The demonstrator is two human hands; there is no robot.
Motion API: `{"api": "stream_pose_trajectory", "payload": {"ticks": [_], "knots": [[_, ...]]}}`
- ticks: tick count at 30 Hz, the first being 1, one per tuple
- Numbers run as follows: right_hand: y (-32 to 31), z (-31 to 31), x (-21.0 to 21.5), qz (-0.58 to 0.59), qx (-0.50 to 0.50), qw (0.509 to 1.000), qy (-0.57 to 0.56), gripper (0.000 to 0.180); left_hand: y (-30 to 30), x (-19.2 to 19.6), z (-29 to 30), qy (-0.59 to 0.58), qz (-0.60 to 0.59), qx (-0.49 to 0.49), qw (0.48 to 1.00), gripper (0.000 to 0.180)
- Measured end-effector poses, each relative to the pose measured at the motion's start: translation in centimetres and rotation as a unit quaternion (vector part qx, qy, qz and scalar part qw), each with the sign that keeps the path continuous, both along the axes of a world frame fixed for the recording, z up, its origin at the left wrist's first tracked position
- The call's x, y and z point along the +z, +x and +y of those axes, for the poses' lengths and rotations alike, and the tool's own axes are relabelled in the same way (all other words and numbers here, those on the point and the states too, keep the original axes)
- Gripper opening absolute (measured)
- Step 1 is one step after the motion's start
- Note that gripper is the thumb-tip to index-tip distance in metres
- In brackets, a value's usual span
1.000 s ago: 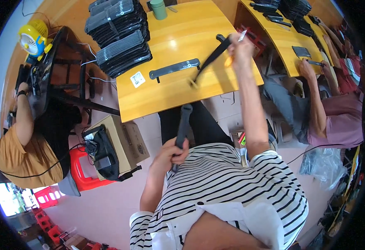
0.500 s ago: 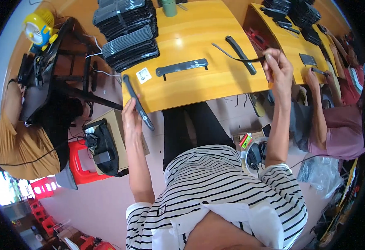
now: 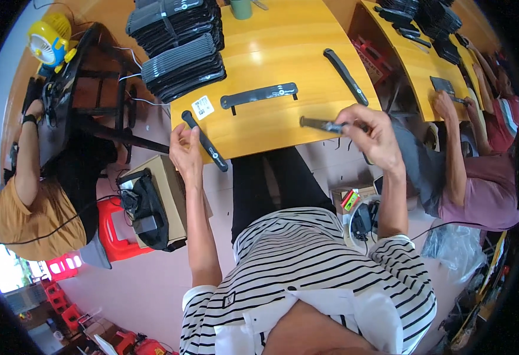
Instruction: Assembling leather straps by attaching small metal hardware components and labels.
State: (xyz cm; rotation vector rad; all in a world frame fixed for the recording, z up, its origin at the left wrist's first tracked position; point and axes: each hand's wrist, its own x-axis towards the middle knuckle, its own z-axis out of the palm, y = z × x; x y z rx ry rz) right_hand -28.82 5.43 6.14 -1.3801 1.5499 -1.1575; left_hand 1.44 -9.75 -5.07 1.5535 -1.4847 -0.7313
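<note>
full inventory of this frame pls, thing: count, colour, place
Table: one, yellow wood, centre top.
Black strips: three loose; one flat mid-table, one to its right, one at the near left edge.
Strip stacks: several, black, table's far left.
White tag: one, by the left strip.
Green cup: one, far edge.
Second table: one, yellow, right.
Fan: one, yellow, upper left.
Cardboard box: one, brown, floor left.
Stool: one, red, beside the box.
Co-workers: two, orange shirt left, pink shirt right.
Left hand: touching the left strip.
Right hand: holding a dark narrow piece.
</note>
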Motion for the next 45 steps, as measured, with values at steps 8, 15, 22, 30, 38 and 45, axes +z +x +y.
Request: {"api": "stream_pose_trajectory", "payload": {"ticks": [8, 15, 22, 30, 38, 45], "knots": [[3.6, -2.9, 0.3, 0.016, 0.172, 0.981, -0.083, 0.013, -6.4, 7.2, 6.6, 0.24, 0.29, -0.479, 0.793, 0.016], [0.9, -2.7, -5.3, 0.098, 0.066, 0.992, 0.048, 0.021, -1.3, 1.9, 4.4, 0.317, 0.176, -0.443, 0.82, 0.013], [0.0, -5.8, -11.1, -0.088, -0.024, 0.983, 0.16, 0.01, -1.2, -0.6, 0.9, 0.324, 0.164, -0.29, 0.886, 0.015], [-0.5, -11.1, -13.6, -0.213, -0.145, 0.957, 0.132, 0.008, -3.9, -3.0, -4.4, 0.244, 0.283, -0.146, 0.916, 0.011], [-1.0, -13.0, -15.2, -0.183, -0.178, 0.96, 0.118, 0.007, -5.0, -5.0, -6.2, 0.213, 0.245, -0.11, 0.939, 0.011], [-0.7, -13.7, -16.5, -0.141, -0.206, 0.964, 0.092, 0.006, -5.9, -4.9, -6.3, 0.159, 0.137, -0.051, 0.976, 0.016]]}}
